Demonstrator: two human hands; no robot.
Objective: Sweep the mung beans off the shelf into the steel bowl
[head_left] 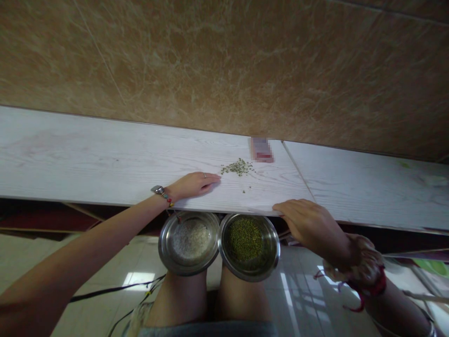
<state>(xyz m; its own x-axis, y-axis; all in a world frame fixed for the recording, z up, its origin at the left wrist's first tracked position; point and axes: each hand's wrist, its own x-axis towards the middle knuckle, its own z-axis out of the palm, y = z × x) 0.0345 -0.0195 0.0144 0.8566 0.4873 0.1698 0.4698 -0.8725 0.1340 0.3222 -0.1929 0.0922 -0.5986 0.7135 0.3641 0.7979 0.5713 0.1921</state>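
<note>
My left hand lies flat on the white wood-grain counter, fingers stretched out. Its fingertips are beside a loose scatter of green mung beans, a few of which lie apart nearer the edge. My right hand rests at the counter's front edge with its fingers extended and nothing visible in them. Below the edge, over my legs, are two metal bowls. The left bowl holds white grains, seemingly rice. Mung beans fill the bottom of the right bowl.
A small blurred packet or card sits behind the scattered beans, against the brown marbled wall. A seam crosses the counter on the right. Dark shelf space opens under the counter. Black cords hang at lower left above the tiled floor.
</note>
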